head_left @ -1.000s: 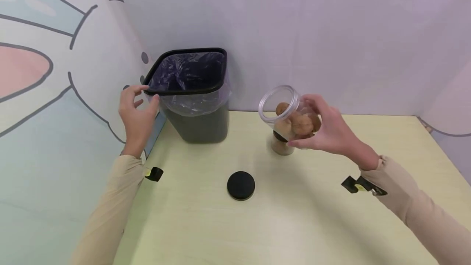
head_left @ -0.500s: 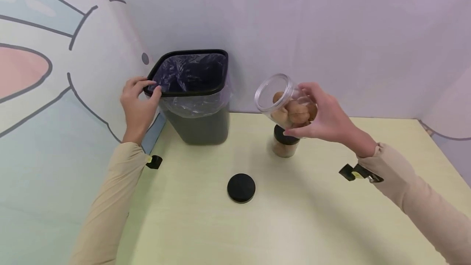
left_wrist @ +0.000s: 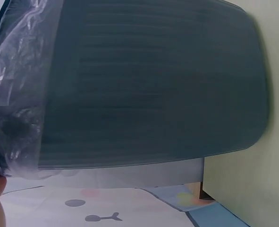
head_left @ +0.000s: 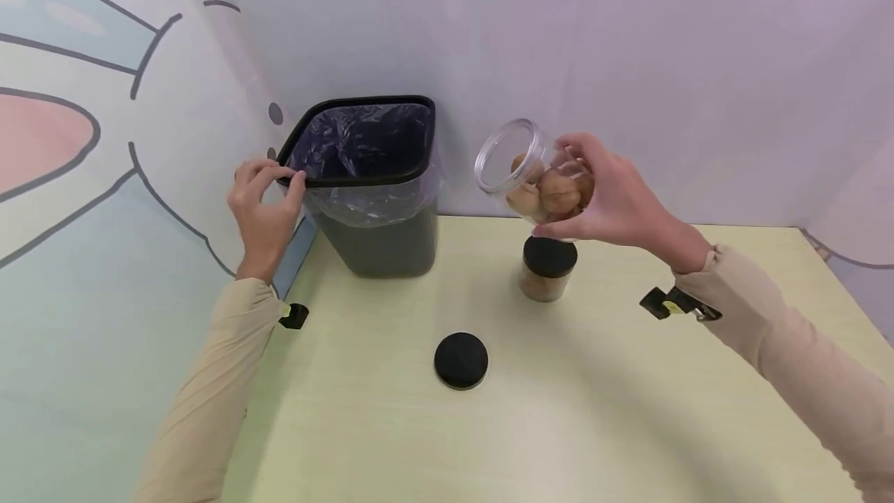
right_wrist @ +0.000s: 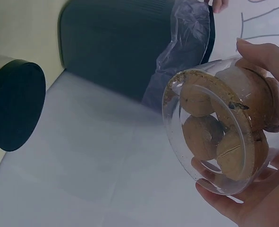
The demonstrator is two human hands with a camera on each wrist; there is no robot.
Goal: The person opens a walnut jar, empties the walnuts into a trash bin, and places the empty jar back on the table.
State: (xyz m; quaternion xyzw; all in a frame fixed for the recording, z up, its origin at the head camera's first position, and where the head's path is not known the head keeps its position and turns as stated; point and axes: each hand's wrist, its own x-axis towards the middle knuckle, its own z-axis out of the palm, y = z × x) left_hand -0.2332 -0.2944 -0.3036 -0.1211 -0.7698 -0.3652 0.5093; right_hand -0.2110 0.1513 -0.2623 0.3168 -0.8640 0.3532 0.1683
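My right hand [head_left: 601, 196] grips a clear lidless jar [head_left: 527, 173] of walnuts [head_left: 555, 191], tilted with its mouth toward a dark bin [head_left: 380, 231]. The jar hangs in the air to the right of the bin and above a second, capped jar [head_left: 548, 266]. In the right wrist view the walnuts [right_wrist: 215, 137] lie against the jar's wall [right_wrist: 177, 156]. My left hand [head_left: 265, 204] holds the bin's black rim [head_left: 300, 173] at its near left corner; fingers curl over the edge. The bin is lined with a purple bag [head_left: 349, 142]. A black lid [head_left: 461, 360] lies flat on the table.
The pale yellow table [head_left: 559, 425] ends at a lilac wall behind and a cartoon-painted panel [head_left: 84, 177] on the left. In the left wrist view the bin's dark side [left_wrist: 148, 85] and its bag [left_wrist: 16, 94] fill the frame. The capped jar's lid [right_wrist: 14, 111] shows at left.
My right hand has lifted the open jar up and leftward toward the bin, uncovering the capped jar below. My left hand has moved from beside the rim to gripping it.
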